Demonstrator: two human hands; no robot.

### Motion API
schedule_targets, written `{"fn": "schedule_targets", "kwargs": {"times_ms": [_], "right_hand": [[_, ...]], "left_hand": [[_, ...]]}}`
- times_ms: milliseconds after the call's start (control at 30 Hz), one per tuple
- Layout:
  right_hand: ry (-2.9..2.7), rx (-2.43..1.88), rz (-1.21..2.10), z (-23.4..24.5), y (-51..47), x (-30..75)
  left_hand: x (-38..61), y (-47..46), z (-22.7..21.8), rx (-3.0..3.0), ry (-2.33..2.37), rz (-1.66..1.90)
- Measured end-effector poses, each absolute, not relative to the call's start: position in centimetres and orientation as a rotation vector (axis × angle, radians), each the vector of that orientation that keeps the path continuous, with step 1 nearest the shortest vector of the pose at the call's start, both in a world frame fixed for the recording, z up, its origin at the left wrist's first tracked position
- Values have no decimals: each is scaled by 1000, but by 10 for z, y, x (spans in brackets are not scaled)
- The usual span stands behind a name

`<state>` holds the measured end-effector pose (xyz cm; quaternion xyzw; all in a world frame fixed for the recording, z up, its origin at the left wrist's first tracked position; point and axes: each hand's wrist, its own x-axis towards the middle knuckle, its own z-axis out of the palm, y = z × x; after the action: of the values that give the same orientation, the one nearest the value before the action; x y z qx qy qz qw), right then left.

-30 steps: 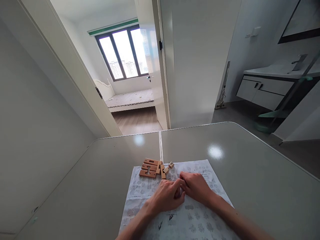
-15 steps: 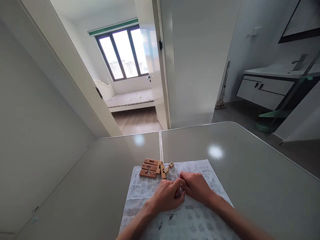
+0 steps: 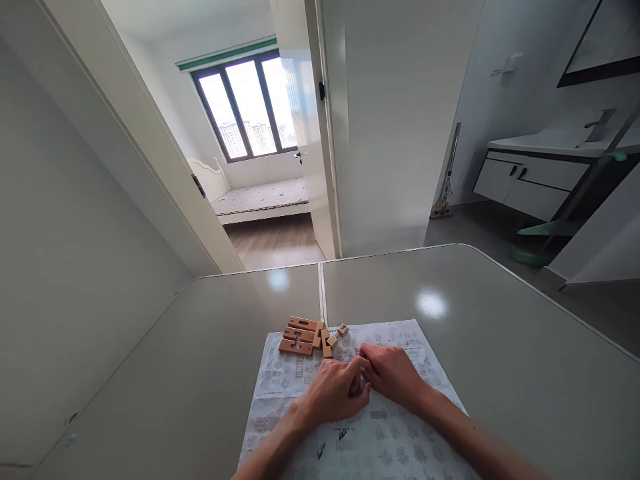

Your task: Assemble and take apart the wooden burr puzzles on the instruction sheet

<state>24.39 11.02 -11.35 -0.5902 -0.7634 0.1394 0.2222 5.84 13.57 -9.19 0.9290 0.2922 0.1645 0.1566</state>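
Observation:
On a printed paper sheet (image 3: 285, 387), my left hand (image 3: 339, 389) and my right hand (image 3: 391, 370) meet with their fingers curled and touching. Whatever lies between the fingertips, if anything, is hidden by the knuckles. Just beyond my left hand, several reddish-brown notched wooden pieces (image 3: 296, 347) with slots and dark numbers lie side by side. Against their right ends rest lighter wooden blocks (image 3: 326, 343), and a small light block (image 3: 343, 329) with a dark mark sits slightly apart.
The sheet lies on a glossy grey table (image 3: 200, 373) with a pale seam (image 3: 321, 287) running away from me. Behind the table are an open door (image 3: 305, 120), a bed (image 3: 265, 197) and a washbasin cabinet (image 3: 530, 177) at right.

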Motion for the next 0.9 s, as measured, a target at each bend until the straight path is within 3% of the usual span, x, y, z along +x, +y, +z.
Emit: {"fn": "schedule_targets", "kwargs": {"times_ms": [900], "right_hand": [[-2113,-1649,407,-112,110,244]], "left_hand": [[58,135,-90,2657,850,437]]}}
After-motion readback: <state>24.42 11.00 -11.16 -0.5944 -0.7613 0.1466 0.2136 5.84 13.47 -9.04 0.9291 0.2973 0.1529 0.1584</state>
